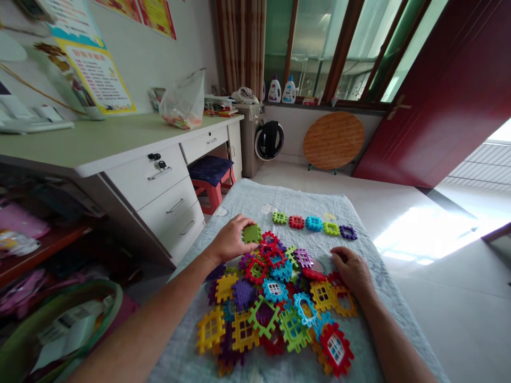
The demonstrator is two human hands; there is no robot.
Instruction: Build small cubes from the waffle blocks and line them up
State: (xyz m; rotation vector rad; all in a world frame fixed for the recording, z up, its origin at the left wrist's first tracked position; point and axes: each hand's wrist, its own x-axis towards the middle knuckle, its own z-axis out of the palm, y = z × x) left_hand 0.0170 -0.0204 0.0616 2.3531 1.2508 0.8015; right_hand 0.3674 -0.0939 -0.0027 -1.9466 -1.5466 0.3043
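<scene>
My left hand (232, 238) pinches a solid green square building block (252, 233) with notched edges, at the far left of a heaped pile. My right hand (353, 268) is at the pile's right side, fingers apart and loosely bent, with no block visible in them. Close by it lie a red block (314, 275) and a yellow window block (323, 296). The pile mixes yellow, purple, red, blue and green notched blocks, among them a green frame block (263, 316) and a red window block (336, 349). Many pieces overlap and hide others.
Beyond the pile runs a row of several blocks, including a blue one (313, 223) and a dark purple one (348, 232). All lie on a cloth-covered table (295, 192). A desk (131, 135), red stool (213, 191) and basket (115, 298) stand to the left.
</scene>
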